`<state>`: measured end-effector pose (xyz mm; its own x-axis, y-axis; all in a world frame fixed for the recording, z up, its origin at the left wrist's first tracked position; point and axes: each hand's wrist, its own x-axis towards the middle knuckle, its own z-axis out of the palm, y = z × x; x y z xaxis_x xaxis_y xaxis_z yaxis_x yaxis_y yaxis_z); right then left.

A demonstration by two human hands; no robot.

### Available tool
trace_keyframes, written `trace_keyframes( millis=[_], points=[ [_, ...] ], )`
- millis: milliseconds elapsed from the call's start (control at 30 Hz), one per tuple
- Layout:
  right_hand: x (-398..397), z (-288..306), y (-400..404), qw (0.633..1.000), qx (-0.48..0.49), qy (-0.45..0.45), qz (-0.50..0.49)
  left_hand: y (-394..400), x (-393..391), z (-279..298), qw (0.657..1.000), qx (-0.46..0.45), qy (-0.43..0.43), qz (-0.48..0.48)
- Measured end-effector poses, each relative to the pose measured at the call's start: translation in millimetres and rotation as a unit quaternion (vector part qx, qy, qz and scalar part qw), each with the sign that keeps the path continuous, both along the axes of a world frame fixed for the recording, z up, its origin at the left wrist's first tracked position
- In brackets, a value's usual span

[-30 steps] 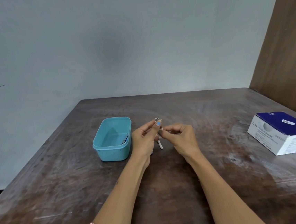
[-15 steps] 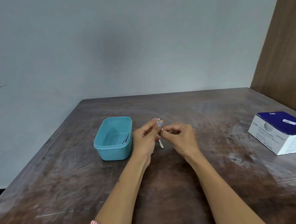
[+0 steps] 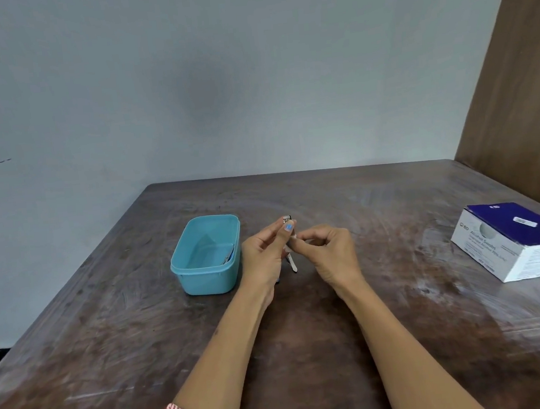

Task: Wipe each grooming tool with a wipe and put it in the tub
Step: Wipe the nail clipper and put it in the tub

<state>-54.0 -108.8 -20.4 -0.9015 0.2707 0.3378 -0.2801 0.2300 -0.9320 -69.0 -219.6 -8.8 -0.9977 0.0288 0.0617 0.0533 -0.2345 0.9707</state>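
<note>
Glossy plastic tub (image 3: 209, 277), worn wooden table (image 3: 309, 349)

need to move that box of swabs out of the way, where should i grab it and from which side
Take the swab box across its two long white side walls, coming down from above. It lies flat on the table with its blue top up and nothing against it, so both sides look free. Its near white end faces the person, to the right of the right hand.

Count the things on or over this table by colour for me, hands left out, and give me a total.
Teal: 1, the tub
White and blue: 1, the box of swabs
Silver metal: 1, the nail clipper held over the table by the left hand
White: 1, the wipe pinched in the right hand
Unclear: 1, a tool in the tub, mostly hidden
Total: 5
</note>
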Motion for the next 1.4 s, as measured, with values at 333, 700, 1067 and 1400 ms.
trace_keyframes(
  millis=[333, 700, 1067, 1400],
  points=[
    [1.7, 2.2, -0.6, 0.999, 0.018, 0.019, -0.037, -0.7, -1.3, -2.0, 0.999, -0.005, 0.029, -0.021],
    [-2.6, 1.4, 15.4, 0.99, -0.111, -0.058, -0.067, 1.1, 0.9, 0.4, 0.999, 0.045, 0.029, -0.001],
    [6.0, 11.8, 10.6, 0.967, -0.23, -0.045, 0.099, 3.1, 3.1, -6.7, 0.994, -0.044, 0.103, -0.01],
    [10.3, 15.6, 10.5, 0.969, -0.231, -0.047, 0.077, 3.5, 5.8, -6.3, 0.994, -0.044, 0.097, -0.023]
  ],
)
